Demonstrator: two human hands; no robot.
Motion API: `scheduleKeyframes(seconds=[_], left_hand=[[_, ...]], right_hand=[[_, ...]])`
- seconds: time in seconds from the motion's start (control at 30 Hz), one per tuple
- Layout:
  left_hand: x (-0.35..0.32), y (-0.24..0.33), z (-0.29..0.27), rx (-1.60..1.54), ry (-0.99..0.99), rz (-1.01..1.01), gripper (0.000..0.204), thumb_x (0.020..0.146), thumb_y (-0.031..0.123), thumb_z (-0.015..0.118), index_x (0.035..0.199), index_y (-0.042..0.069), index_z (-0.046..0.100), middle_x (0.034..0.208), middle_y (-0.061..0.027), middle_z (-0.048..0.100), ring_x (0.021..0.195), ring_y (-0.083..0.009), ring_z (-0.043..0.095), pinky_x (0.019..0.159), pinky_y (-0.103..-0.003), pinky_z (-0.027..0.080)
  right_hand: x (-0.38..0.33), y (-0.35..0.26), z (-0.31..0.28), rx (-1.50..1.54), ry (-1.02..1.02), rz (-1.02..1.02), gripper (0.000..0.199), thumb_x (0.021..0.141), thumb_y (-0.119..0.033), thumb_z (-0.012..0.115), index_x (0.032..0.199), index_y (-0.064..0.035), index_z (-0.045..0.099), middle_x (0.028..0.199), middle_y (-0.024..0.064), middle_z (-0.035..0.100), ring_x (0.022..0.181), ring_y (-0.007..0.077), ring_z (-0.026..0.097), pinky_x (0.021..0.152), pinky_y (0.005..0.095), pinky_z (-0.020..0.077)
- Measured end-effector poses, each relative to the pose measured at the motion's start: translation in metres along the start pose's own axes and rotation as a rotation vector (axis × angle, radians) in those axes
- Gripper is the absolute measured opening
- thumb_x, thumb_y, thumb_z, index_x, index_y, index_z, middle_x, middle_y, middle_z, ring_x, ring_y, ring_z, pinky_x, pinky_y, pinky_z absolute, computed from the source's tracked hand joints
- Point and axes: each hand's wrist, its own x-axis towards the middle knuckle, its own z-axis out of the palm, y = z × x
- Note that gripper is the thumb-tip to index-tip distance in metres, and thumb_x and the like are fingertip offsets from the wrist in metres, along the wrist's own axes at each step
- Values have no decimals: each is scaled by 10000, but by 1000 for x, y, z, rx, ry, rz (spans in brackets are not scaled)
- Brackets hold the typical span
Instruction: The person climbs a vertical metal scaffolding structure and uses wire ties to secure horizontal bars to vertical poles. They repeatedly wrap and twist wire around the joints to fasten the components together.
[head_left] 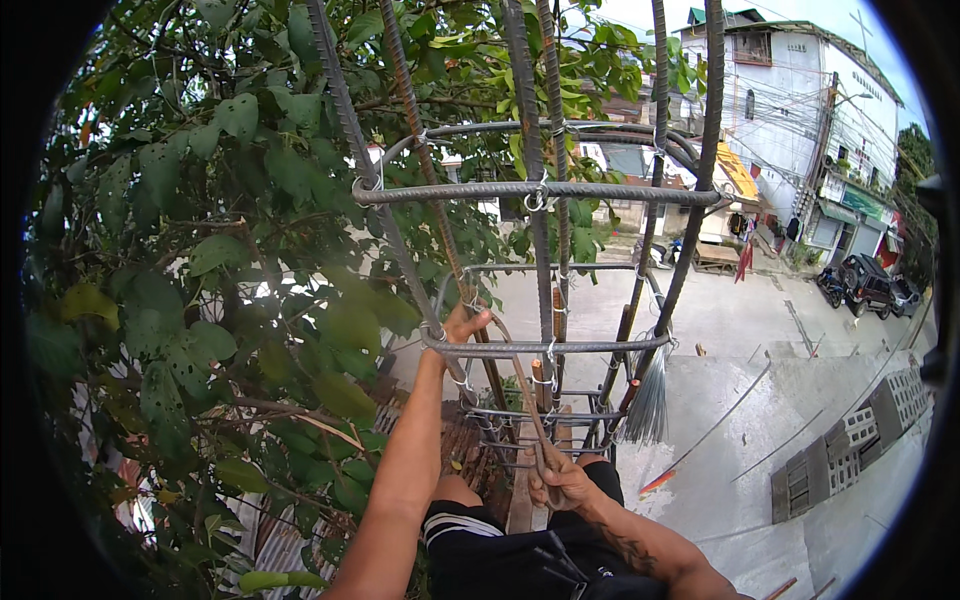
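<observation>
A column cage of ribbed steel bars stands in front of me, with vertical rebar [530, 110] tied by wire to horizontal stirrups [540, 190]. Beside a left-hand vertical bar, behind a middle stirrup [550, 349], my left hand [465, 322] is closed at the upper end of a brown rope [522, 385]. Whether it also grips the bar I cannot tell. The rope slants down to my right hand [568, 484], whose fingers are wrapped round its lower part, close to my lap. A bundle of thin tie wires [648, 400] hangs from the cage's right side.
Leafy branches [200, 250] crowd the left side, above rusty corrugated sheets [405, 430]. A wooden plank [522, 500] lies below me. Far down at right are a concrete road [730, 300], hollow blocks [840, 445], parked vehicles [866, 285] and a white building [780, 100] behind overhead cables.
</observation>
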Motion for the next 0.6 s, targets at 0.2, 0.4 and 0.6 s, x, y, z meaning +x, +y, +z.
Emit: scheduleKeyframes(seconds=[0.2, 0.4, 0.6], left_hand=[[-2, -10, 10, -188, 74, 1, 800, 751, 638, 605, 1227, 29, 400, 995, -37, 459, 970, -175, 440, 917, -319, 330], [-10, -4, 9, -221, 38, -112, 924, 717, 624, 639, 1375, 62, 315, 1245, -90, 449, 1194, -232, 398, 1019, -349, 292], [4, -19, 3, -329, -5, -89, 766, 711, 538, 665, 1257, 60, 418, 1129, -88, 516, 1070, -216, 482, 925, -355, 387]], right_hand=[[-3, 12, 8, 309, -44, 82, 585, 900, -97, 549, 1408, -118, 257, 837, 84, 476, 690, 183, 477, 627, 375, 461], [0, -10, 24, 82, -17, 160, 569, 903, -107, 548, 1397, -139, 268, 786, 69, 459, 645, 165, 426, 589, 353, 403], [-3, -6, 37, -189, 214, 179, 383, 898, -46, 540, 1237, -85, 368, 804, 93, 489, 703, 217, 503, 611, 390, 430]])
